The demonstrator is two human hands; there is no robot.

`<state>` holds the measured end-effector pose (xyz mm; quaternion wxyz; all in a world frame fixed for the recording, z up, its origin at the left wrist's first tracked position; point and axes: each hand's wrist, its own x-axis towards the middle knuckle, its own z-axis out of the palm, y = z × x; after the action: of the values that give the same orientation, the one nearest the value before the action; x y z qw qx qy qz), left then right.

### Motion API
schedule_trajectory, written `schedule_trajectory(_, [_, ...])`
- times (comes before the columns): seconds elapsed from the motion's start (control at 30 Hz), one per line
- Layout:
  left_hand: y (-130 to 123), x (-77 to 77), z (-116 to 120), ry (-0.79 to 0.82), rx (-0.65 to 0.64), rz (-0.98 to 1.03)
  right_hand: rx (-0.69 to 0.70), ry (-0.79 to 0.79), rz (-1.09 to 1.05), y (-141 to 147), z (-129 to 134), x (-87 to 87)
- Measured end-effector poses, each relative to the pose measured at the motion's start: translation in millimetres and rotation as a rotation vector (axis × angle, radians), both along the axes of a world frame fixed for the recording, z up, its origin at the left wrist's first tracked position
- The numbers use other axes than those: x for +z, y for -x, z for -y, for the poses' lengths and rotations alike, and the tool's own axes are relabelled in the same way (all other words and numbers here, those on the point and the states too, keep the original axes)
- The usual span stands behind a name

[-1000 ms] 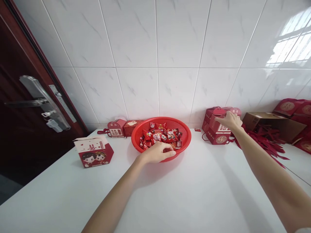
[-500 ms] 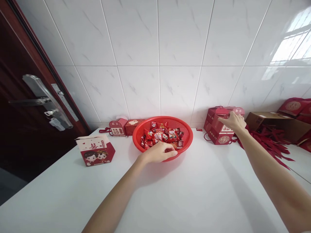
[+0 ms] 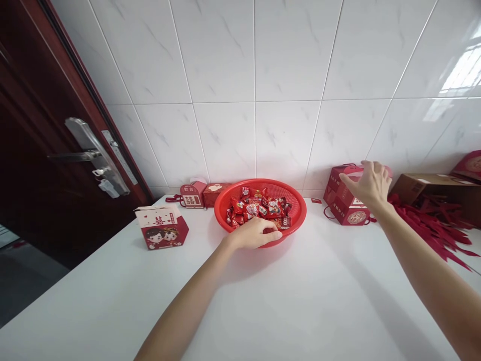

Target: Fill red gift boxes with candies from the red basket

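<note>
A red plastic basket (image 3: 300,216) holds several red-wrapped candies (image 3: 259,205). My left hand (image 3: 255,233) is at its near rim, fingers curled over the edge and partly hidden, thumb along the front. To the right, my right hand (image 3: 370,185) is raised with thumb and fingers spread, nothing visible in it. It covers part of the stacked red gift boxes (image 3: 343,203) against the wall; whether it touches them I cannot tell. A red and cream box with two cartoon figures (image 3: 165,230) stands left of the basket, its top flaps raised.
Small red boxes (image 3: 193,195) stand against the tiled wall behind. At the far right, a cardboard box (image 3: 424,183) and a heap of dark red ribbons (image 3: 428,223) lie on the white table (image 3: 300,301). A dark wooden door (image 3: 45,165) is at left.
My right hand has lifted a little off the gift boxes and its fingers have spread. My left hand stays at the basket rim. The whole view has shifted slightly.
</note>
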<state>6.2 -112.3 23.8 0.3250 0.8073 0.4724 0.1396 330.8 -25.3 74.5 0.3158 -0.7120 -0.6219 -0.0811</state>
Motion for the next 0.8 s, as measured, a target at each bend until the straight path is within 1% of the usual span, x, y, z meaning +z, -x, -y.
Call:
schedule_trajectory(0.03, [0,0.0,0,-0.002,-0.002,0.003,0.005,-0.083,-0.042,8,5,0.3])
schedule_trajectory(0.07, [0,0.1,0,-0.002,-0.004,0.007,0.053,-0.147,-0.079,18,10,-0.6])
schedule_trajectory(0.13, [1,0.4,0,0.001,-0.001,0.019,0.229,-0.193,-0.151,39,21,-6.6])
schedule_trajectory(0.2, [1,0.4,0,-0.002,0.004,0.02,0.43,-0.153,-0.244,64,33,-18.2])
schedule_trajectory(0.27, [0,-0.6,0,-0.019,0.002,0.014,0.614,-0.086,-0.336,89,44,-33.8])
schedule_trajectory(0.33, [-2,-2.9,-1,-0.027,0.001,0.02,0.78,0.015,-0.406,114,52,-50.6])
schedule_trajectory(0.4, [-2,-5.1,-2,-0.02,0.007,0.056,0.871,0.087,-0.476,133,56,-65.6])
schedule_trajectory(0.43, [0,-5.3,-3,-0.022,0.005,0.085,0.89,0.104,-0.499,140,57,-71.6])
schedule_trajectory(0.5, [9,-2.6,-4,-0.062,-0.012,0.143,0.879,0.11,-0.54,149,55,-80.1])
schedule_trajectory(0.57, [29,5.4,-6,-0.164,-0.003,0.185,0.861,0.115,-0.571,150,53,-83.9])
schedule_trajectory(0.6, [43,11.1,-6,-0.231,0.038,0.194,0.86,0.125,-0.582,150,52,-84.5])
schedule_trajectory(0.63, [59,17.4,-6,-0.303,0.099,0.201,0.865,0.143,-0.585,148,51,-84.4])
schedule_trajectory(0.7, [96,30.4,-7,-0.414,0.258,0.222,0.872,0.186,-0.567,146,50,-82.9])
schedule_trajectory(0.8, [149,45.7,-13,-0.463,0.51,0.196,0.852,0.259,-0.497,147,50,-79.4])
